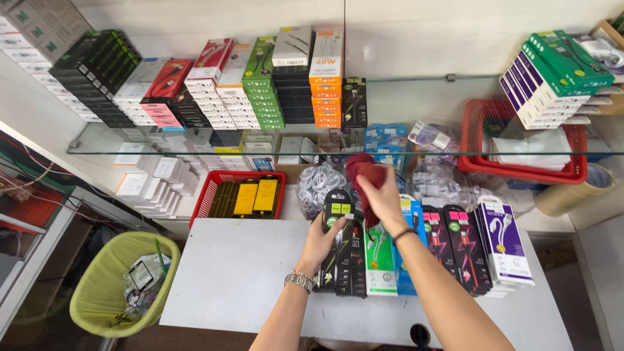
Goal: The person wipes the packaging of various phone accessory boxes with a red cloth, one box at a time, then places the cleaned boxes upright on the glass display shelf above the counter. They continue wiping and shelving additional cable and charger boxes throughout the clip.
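My left hand grips a black cable package with a green label, lifting its top end off a row of packages on the grey table. My right hand is closed on a dark red cloth just above that package. To the right lie more flat cable packages: white-green, black with pink and red, and a white-purple stack.
A glass shelf carries stacks of boxes and a red basket. Another red basket holds yellow-black packs. Bags of white cables lie behind the table. A green waste bin stands at the left.
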